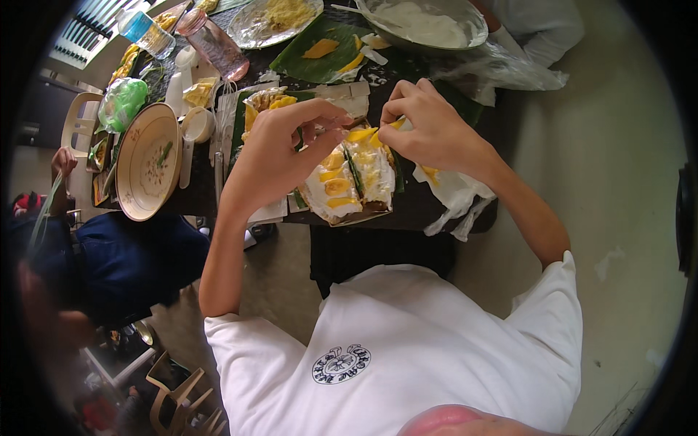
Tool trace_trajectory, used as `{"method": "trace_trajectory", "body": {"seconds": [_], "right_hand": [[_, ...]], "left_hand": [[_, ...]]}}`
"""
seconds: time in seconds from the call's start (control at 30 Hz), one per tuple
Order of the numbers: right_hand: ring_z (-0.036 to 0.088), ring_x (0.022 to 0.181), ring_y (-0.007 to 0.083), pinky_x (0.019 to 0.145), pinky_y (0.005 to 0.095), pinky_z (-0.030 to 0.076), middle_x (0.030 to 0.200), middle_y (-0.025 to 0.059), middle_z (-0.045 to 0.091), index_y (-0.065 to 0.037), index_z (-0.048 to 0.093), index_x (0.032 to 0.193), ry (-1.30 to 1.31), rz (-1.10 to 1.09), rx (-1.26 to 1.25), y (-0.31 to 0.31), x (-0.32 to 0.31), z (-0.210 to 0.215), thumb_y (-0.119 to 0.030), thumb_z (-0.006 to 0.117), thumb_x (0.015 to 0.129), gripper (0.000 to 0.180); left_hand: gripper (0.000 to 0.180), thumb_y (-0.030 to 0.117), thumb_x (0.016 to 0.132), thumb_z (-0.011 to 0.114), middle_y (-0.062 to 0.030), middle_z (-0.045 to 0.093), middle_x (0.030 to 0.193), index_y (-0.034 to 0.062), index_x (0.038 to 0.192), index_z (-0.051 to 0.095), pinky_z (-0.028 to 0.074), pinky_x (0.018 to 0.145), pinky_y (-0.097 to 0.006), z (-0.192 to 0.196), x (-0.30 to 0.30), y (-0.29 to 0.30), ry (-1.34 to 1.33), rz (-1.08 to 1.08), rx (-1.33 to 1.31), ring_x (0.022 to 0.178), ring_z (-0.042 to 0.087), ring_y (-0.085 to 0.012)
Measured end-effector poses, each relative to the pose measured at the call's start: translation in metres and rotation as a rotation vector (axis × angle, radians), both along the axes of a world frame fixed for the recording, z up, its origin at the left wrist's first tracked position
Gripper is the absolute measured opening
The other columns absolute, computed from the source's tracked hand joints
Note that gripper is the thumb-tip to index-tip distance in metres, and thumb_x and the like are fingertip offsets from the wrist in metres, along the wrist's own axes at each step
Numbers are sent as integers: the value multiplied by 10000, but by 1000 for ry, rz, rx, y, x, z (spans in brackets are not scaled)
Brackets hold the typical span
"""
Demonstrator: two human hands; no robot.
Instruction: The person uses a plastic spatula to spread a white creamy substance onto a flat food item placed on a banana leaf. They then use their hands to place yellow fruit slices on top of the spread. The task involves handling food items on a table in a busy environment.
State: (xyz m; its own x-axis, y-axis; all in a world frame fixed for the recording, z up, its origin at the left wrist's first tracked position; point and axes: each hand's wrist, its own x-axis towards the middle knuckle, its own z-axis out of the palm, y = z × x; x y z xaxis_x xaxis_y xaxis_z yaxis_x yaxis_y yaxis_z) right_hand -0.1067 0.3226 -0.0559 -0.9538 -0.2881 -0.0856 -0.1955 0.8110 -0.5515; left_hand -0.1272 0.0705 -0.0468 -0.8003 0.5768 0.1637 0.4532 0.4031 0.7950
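A tray of white-topped food point(335, 184) lies in front of me at the table's edge. Yellow slices rest on its creamy top, and a dark green leaf strip point(354, 173) runs between two sections. Over its far right part, my right hand point(434, 125) pinches a yellow fruit slice point(376, 136). My left hand point(287, 149) hovers above the far left part, fingers curved and a small gap between thumb and fingertips; I see nothing held there. Behind the left hand, another portion topped with yellow pieces point(280, 101) sits on leaf and paper.
A metal bowl of white cream point(476, 33), a foil-lined plate of yellow crumbs point(243, 35) and a banana leaf with yellow slices point(297, 58) stand farther back. Left are a large floral bowl point(133, 182), a whisk point(226, 102) and bottles point(211, 45). Crumpled plastic point(462, 190) lies right. Other people are nearby.
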Motion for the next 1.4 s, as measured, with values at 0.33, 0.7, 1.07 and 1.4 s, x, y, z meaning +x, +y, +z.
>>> {"method": "trace_trajectory", "body": {"seconds": [0.33, 0.7, 1.07, 1.4], "right_hand": [[469, 1191, 334, 1078, 408, 405, 1121, 154, 617, -29, 783, 1021, -178, 59, -232, -9, -3, -9, -315, 656, 891, 339], [499, 1114, 296, 1026, 408, 398, 1080, 105, 612, -45, 775, 879, 29, 3, 54, -16, 6, -6, -322, 736, 843, 281], [509, 1128, 311, 1008, 421, 383, 1063, 133, 613, -57, 774, 821, 132, 38, 220, -16, 4, -11, -347, 717, 762, 301], [514, 1086, 280, 999, 401, 396, 1039, 85, 574, -99, 757, 829, 179, 51, 289, -17, 4, -6, -271, 725, 785, 180]], "left_hand": [[214, 91, 970, 722, -12, 762, 964, 23, 1172, 744, 430, 669, -239, 1, -2, -9, -33, 22, 14, 776, 567, -52], [212, 78, 967, 718, -18, 775, 989, 31, 1172, 749, 427, 667, -229, 0, -1, -7, -32, 12, 35, 779, 573, -53], [181, 57, 898, 698, -116, 643, 1034, 49, 1056, 785, 497, 915, -400, -17, -2, 7, 248, -110, -145, 1021, 622, -311], [186, 88, 871, 661, -129, 616, 1084, 35, 986, 796, 465, 1006, -420, -32, -10, 20, 234, -111, -309, 1144, 554, -322]]}}
